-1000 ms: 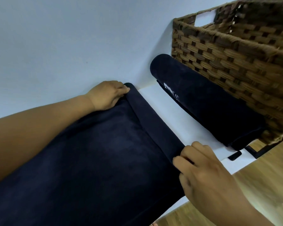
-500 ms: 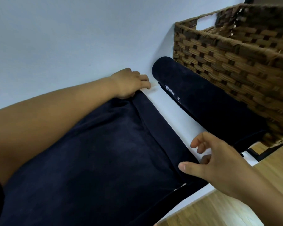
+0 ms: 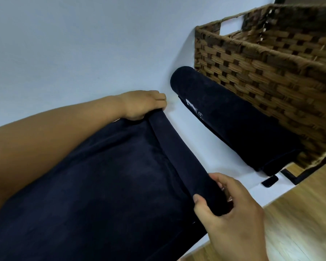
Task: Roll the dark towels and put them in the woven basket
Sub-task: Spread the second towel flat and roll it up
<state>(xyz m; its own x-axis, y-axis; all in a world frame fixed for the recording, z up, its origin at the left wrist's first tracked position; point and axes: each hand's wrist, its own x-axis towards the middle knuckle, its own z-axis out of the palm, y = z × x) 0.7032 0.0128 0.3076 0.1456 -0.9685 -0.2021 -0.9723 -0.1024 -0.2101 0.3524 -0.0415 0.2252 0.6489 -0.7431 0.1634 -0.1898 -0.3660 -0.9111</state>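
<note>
Both hands curl round the dark towel's [image 3: 94, 185] rolled edge — left hand [image 3: 141, 105] at the table's [image 3: 215, 161] far edge, right hand [image 3: 231, 215] near.

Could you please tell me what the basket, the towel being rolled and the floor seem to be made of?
Basket: brown woven strips, probably rattan or wicker, matte; checkered weave and wrapped rim show. Towel: soft dark navy cloth, perhaps microfibre or terry; short fuzzy nap. Floor: light boards with wood grain, maybe laminate.

Part-rolled towel [image 3: 102, 185], rolled towel [image 3: 233, 127] beside basket [image 3: 262, 76]
</note>
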